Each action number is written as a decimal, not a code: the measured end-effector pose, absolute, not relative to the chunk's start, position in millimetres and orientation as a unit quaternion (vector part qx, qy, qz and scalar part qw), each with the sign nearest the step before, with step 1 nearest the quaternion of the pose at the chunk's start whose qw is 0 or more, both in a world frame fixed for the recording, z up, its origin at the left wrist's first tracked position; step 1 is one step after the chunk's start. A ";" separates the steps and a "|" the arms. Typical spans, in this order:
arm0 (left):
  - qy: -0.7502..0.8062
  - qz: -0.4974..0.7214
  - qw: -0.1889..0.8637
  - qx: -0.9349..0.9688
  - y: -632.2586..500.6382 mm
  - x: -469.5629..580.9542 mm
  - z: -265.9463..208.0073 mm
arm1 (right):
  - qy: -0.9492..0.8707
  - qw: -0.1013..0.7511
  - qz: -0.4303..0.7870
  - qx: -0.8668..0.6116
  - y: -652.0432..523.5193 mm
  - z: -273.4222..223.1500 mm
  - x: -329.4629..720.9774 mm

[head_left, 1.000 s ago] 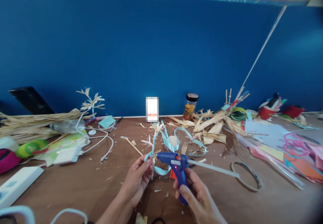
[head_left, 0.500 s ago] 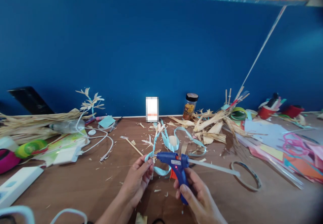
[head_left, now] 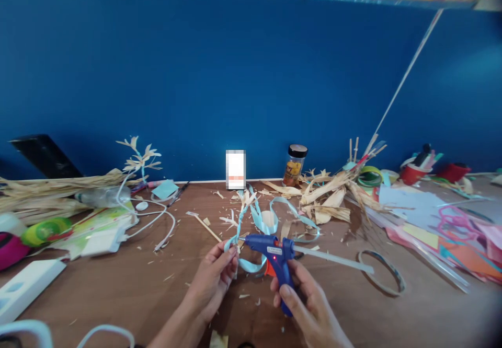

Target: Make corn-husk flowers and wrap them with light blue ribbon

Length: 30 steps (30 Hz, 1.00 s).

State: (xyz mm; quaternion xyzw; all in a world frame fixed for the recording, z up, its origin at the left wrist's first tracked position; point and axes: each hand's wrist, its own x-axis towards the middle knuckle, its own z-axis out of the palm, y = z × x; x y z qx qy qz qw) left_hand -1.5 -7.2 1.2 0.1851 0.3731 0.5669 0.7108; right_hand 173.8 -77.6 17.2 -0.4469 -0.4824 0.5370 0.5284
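Observation:
My left hand [head_left: 217, 272] pinches the lower end of a flower stem [head_left: 239, 223] wrapped in light blue ribbon, with pale dried-husk petals [head_left: 247, 198] at its top. The loose ribbon [head_left: 251, 265] trails from it and curls over the table behind. In my right hand [head_left: 304, 298] is a blue hot glue gun [head_left: 270, 246], held by its handle, a red light lit on its side. A translucent glue stick [head_left: 333, 260] juts from its back. The nozzle points left, at the ribbon just above my left fingertips; whether it touches cannot be made out.
A finished-looking husk flower [head_left: 141, 157] stands at the left near white cables [head_left: 168, 222] and a power strip [head_left: 29, 290]. Behind are a lidded jar [head_left: 295, 166] and dried husks [head_left: 329, 196]. A ring-shaped band [head_left: 382, 275] and coloured papers [head_left: 410, 204] lie right.
The glue gun has shifted very slightly to the right, its nozzle a little off the ribbon. My left hand keeps its pinch on the stem.

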 end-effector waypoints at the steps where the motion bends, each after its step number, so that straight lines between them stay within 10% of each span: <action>1: 0.373 0.568 0.710 0.182 -7.2 -1.3 1.9 | -0.484 0.527 0.538 -0.446 -77.8 17.5 173.4; 30: 0.366 0.568 0.715 0.178 -7.1 -3.6 1.5 | -0.487 0.533 0.531 -0.444 -75.6 16.7 173.9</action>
